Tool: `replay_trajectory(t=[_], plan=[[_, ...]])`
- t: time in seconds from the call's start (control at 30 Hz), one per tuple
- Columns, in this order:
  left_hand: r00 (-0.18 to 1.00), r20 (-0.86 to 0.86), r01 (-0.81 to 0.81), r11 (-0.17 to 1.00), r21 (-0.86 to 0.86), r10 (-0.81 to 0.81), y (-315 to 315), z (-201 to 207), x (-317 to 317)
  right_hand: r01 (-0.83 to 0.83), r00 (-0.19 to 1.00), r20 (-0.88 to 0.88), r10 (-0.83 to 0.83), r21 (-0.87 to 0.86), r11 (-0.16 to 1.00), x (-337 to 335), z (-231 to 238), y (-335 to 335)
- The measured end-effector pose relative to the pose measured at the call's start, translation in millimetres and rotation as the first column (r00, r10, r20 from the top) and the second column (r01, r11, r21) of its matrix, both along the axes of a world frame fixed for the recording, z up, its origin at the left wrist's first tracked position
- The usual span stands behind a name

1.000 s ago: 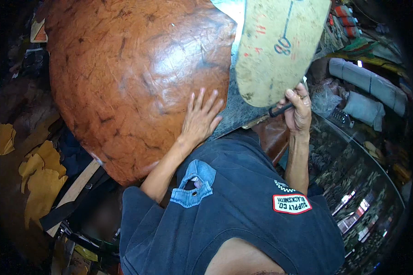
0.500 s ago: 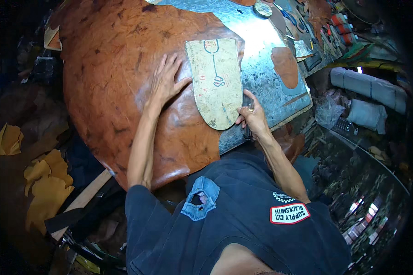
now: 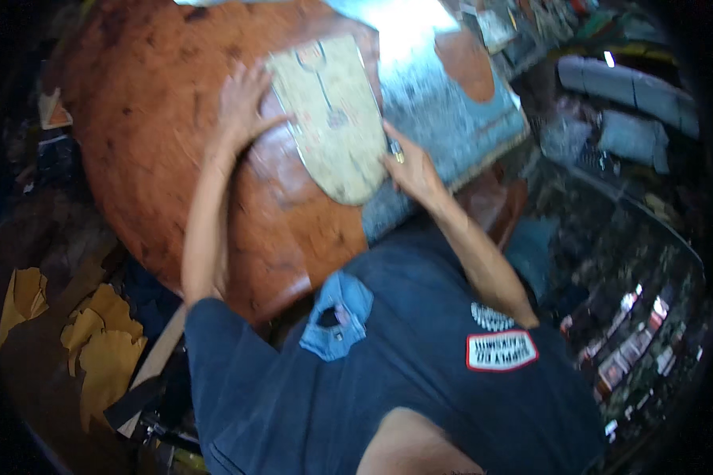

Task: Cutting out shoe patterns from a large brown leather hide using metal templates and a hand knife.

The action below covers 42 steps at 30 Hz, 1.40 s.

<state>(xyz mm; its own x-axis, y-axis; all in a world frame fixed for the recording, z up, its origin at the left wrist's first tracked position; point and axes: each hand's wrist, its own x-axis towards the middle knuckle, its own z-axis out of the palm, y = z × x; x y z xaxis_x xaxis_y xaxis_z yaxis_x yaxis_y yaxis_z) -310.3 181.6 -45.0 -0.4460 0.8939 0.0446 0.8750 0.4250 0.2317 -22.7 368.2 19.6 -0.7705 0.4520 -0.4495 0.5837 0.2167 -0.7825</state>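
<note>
A pale, tongue-shaped template (image 3: pixel 325 119) with drawn marks lies on a large brown leather hide (image 3: pixel 158 134), close to the hide's right edge. My left hand (image 3: pixel 244 111) rests open on the leather with fingers spread, its thumb reaching the template's left edge. At the template's lower right edge, my right hand (image 3: pixel 413 170) is closed round a slim dark tool (image 3: pixel 395 149) with a shiny metal part. Blur and the fingers hide most of that tool, so its exact kind cannot be made out.
The hide covers much of a blue-grey metal tabletop (image 3: pixel 428 134). A small rounded brown leather piece (image 3: pixel 465 67) lies on the right. Tan leather scraps (image 3: pixel 107 348) are below left; wrapped rolls (image 3: pixel 626 83) stand off to the right.
The whole view has shifted and blurred. My right hand has moved up a little along the template's right edge, still holding the tool. My left hand stays beside the template.
</note>
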Motion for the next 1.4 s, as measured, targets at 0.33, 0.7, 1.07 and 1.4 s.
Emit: replay_trajectory(t=[0.33,0.7,1.07,1.4], plan=[[0.999,-0.03,-0.025,0.998,0.064,0.027,2,1,3,-0.291,0.942,0.243,0.23,0.259,0.921,14,27,-8],[0.999,0.023,-0.043,0.998,-0.041,0.044,-5,15,13,-0.33,0.941,0.213,0.261,0.426,0.842,26,21,-21],[0.991,0.122,-0.066,0.995,0.074,0.056,-9,18,25,-0.351,0.934,0.226,0.277,0.429,0.832,32,20,-18],[0.988,0.119,-0.106,0.994,0.036,0.101,-13,23,25,-0.342,0.932,0.26,0.254,0.392,0.854,23,15,-11]])
